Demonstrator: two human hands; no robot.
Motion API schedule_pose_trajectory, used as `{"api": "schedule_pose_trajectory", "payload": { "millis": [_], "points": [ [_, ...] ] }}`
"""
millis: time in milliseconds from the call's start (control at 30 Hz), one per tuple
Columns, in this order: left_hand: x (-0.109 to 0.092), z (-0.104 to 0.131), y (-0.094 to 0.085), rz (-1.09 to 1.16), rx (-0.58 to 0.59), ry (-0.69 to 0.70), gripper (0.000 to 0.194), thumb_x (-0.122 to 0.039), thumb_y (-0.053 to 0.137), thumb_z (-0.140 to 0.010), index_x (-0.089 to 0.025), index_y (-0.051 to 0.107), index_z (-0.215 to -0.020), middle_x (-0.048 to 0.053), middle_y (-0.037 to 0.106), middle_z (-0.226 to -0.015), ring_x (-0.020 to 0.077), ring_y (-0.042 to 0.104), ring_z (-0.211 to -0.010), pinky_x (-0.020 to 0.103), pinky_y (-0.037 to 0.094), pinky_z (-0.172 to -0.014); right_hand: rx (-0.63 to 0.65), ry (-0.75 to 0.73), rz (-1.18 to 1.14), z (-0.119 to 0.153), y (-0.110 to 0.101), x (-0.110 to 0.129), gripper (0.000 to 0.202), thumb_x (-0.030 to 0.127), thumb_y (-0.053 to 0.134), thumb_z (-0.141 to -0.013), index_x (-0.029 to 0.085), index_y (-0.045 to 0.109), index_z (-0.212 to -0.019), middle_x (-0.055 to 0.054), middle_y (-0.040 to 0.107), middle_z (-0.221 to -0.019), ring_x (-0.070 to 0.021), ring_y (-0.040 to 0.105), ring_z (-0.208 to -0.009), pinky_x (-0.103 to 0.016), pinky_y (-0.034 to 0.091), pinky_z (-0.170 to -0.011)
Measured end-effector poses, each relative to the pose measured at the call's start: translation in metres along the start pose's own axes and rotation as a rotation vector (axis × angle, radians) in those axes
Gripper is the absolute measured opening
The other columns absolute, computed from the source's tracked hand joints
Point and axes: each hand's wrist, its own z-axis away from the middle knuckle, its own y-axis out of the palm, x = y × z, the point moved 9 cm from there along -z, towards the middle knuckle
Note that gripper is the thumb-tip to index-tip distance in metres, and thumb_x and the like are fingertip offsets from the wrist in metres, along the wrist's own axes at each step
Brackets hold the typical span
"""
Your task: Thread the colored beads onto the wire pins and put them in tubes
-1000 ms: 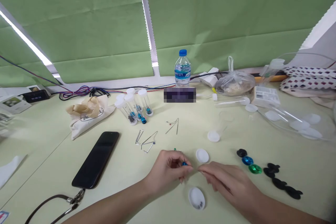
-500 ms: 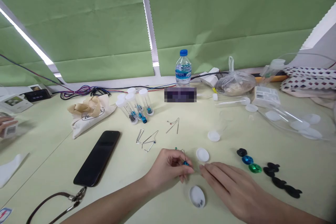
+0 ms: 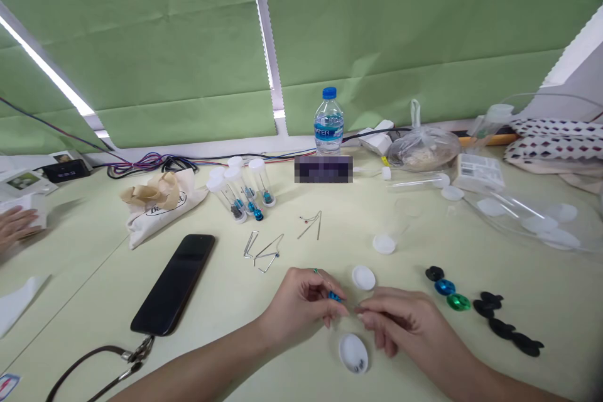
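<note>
My left hand [image 3: 308,301] is closed in a pinch on a small shiny blue part [image 3: 335,296]. A thin wire with a green bead [image 3: 315,271] shows above those fingers. Just to the right, my right hand [image 3: 405,320] pinches with thumb and forefinger close to the left fingertips; whatever is in that pinch is too small to make out. A round white cap [image 3: 363,277] lies beyond the two hands. Nearer to me is another white cap [image 3: 353,353], with a few tiny dark rings inside it.
Bent metal wires [image 3: 268,251] lie ahead to the left, before several capped clear tubes [image 3: 257,182]. Black, blue and green disc-like pieces [image 3: 458,302] rest at the right. A phone [image 3: 174,282] is at the left. Another person's hand [image 3: 19,225] touches a white box.
My right hand has gone from flat, extended fingers to a pinch beside the left fingertips. At far left, the other person's hand and white box have moved.
</note>
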Motion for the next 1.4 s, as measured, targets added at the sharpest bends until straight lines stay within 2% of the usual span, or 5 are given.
{"api": "schedule_pose_trajectory", "payload": {
  "millis": [133, 233, 433, 567, 1400],
  "points": [
    [-0.002, 0.001, 0.002, -0.036, 0.011, 0.017, 0.018, -0.028, 0.079, -0.068, -0.013, 0.07, -0.071, 0.001, 0.061, -0.065, 0.0075, 0.051, -0.049, 0.024, 0.044, -0.05, 0.063, 0.289, -0.293, 0.004, 0.017, -0.026, 0.036, 0.045, 0.061, -0.084, 0.012, 0.071, -0.073, 0.002, 0.058, -0.051, -0.0098, 0.056, -0.041, -0.021, 0.049, -0.04],
    [-0.001, 0.0, 0.0, -0.022, -0.004, -0.004, 0.02, -0.03, 0.078, -0.069, -0.013, 0.069, -0.071, 0.001, 0.061, -0.062, 0.0071, 0.051, -0.048, 0.023, 0.043, -0.049, 0.073, 0.243, -0.243, 0.001, 0.015, -0.024, 0.037, 0.046, 0.058, -0.086, 0.012, 0.072, -0.081, 0.001, 0.06, -0.054, -0.0105, 0.057, -0.042, -0.022, 0.051, -0.042],
    [-0.003, -0.002, -0.006, 0.011, -0.072, -0.031, 0.02, -0.03, 0.076, -0.072, -0.012, 0.068, -0.07, 0.0, 0.06, -0.053, 0.0072, 0.051, -0.045, 0.021, 0.042, -0.048, -0.165, -0.621, 0.667, 0.017, -0.009, 0.05, 0.027, 0.019, 0.054, -0.093, 0.017, 0.061, -0.119, -0.006, 0.071, -0.082, -0.0171, 0.067, -0.069, -0.029, 0.057, -0.064],
    [-0.003, -0.002, -0.005, 0.039, -0.075, -0.044, 0.022, -0.03, 0.077, -0.071, -0.011, 0.066, -0.069, 0.0, 0.06, -0.053, 0.0075, 0.052, -0.044, 0.021, 0.043, -0.047, -0.15, -0.893, 1.017, 0.035, 0.005, 0.071, 0.03, 0.005, 0.045, -0.094, 0.005, 0.058, -0.12, -0.012, 0.072, -0.09, -0.0212, 0.069, -0.082, -0.033, 0.058, -0.072],
    [0.002, -0.003, -0.005, 0.035, -0.07, -0.047, 0.021, -0.029, 0.078, -0.069, -0.011, 0.067, -0.07, 0.0, 0.06, -0.055, 0.0068, 0.051, -0.044, 0.021, 0.043, -0.047, -0.176, -0.925, 1.062, 0.037, 0.007, 0.078, 0.028, 0.005, 0.041, -0.094, 0.006, 0.064, -0.111, -0.013, 0.075, -0.087, -0.0204, 0.071, -0.078, -0.028, 0.061, -0.07]
  ]
}}
